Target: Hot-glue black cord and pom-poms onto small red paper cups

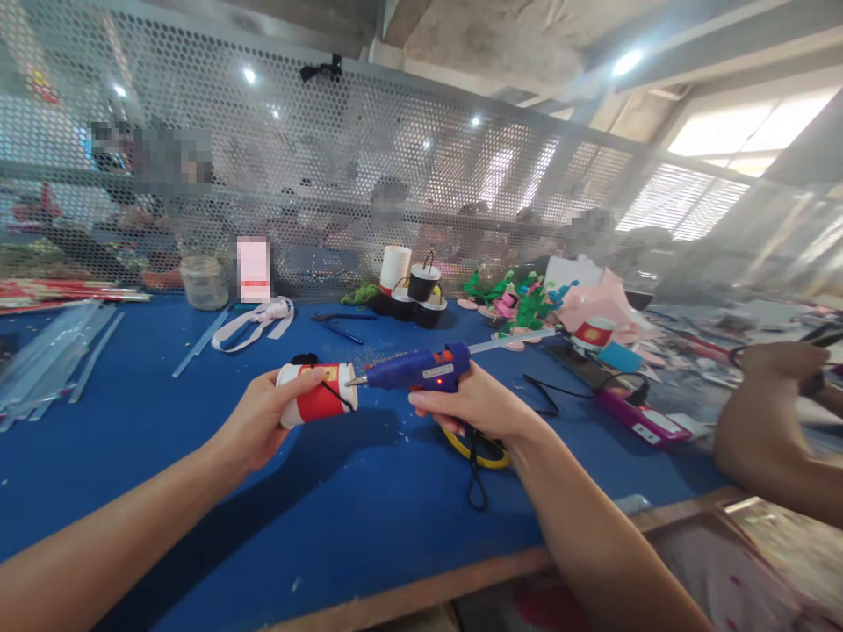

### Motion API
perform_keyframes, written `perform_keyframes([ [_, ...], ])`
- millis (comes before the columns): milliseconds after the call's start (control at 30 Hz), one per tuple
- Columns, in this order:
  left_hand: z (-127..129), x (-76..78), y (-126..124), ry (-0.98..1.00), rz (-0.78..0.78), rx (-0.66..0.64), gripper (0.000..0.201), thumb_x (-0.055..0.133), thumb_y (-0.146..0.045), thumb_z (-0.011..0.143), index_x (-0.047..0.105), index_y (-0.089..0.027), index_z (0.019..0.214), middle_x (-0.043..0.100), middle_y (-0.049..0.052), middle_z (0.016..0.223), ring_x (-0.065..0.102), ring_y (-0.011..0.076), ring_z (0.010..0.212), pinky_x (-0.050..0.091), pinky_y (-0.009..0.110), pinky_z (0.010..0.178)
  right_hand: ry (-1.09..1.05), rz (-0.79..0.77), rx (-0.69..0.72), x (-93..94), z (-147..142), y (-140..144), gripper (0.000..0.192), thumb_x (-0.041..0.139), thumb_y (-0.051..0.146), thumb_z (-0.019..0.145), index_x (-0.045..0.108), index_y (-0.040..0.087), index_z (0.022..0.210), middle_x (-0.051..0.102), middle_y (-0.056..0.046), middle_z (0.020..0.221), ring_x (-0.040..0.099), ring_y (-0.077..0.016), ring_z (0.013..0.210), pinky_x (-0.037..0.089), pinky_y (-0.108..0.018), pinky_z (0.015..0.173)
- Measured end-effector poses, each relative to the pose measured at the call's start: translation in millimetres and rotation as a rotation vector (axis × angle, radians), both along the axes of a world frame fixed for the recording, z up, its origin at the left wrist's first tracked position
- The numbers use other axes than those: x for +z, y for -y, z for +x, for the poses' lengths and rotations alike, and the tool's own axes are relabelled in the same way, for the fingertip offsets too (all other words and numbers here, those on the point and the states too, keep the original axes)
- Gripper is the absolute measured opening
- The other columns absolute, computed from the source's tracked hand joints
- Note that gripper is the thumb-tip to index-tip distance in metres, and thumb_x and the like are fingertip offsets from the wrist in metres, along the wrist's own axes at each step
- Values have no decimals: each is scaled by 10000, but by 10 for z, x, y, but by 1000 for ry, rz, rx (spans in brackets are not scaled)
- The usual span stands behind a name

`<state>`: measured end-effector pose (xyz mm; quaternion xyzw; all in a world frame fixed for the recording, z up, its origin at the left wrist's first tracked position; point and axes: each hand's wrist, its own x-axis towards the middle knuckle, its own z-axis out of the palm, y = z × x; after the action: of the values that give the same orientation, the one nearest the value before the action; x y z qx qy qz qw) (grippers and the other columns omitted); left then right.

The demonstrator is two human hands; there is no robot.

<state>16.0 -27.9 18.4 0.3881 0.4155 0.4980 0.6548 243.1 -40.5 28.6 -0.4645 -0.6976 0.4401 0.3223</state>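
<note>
My left hand [263, 417] is closed round a red and white paper cup [314, 405], which lies on its side above the table. A thin black cord runs over the cup, and a dark bit shows at its upper edge. My right hand [478, 402] grips a blue glue gun [412, 370] with a clear glue stick [514, 340] in its back end. The gun's metal nozzle is at the cup's right end; whether it touches I cannot tell. A small red light glows on the gun. Below my right hand lie a yellow ring-shaped thing [484, 455] and a black loop.
Clear glue sticks [56, 360] lie on the blue table [250, 544] at left. Pliers [337, 328], stacked white cups [395, 267], small black pots [425, 285] and green figures [530, 307] stand behind. A purple power strip [642, 417] lies right, near another person's arm [767, 430].
</note>
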Motion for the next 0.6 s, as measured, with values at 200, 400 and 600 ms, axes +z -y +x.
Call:
perform_keyframes([
  [200, -11, -10, -8, -13, -9, -28, 164, 700, -205, 629, 668, -90, 742, 703, 61, 689, 612, 102, 553, 470, 149, 511, -1, -22, 1, 8, -8, 13, 199, 602, 302, 679, 513, 139, 608, 493, 47, 459, 374, -26, 318, 309, -157, 304],
  [400, -31, -46, -32, -12, 3, -37, 187, 689, -212, 641, 673, -82, 774, 701, 78, 694, 610, 112, 544, 471, 165, 505, 12, -21, 34, 30, -16, 22, 186, 594, 275, 677, 499, 145, 585, 456, 62, 414, 371, -28, 315, 312, -159, 318],
  [600, -28, -56, -39, -24, -4, -20, 207, 705, -228, 625, 673, -93, 779, 702, 71, 699, 612, 110, 547, 478, 166, 507, 34, -16, 11, 34, -7, 22, 192, 600, 284, 672, 509, 146, 574, 432, 67, 387, 373, -33, 317, 307, -161, 322],
])
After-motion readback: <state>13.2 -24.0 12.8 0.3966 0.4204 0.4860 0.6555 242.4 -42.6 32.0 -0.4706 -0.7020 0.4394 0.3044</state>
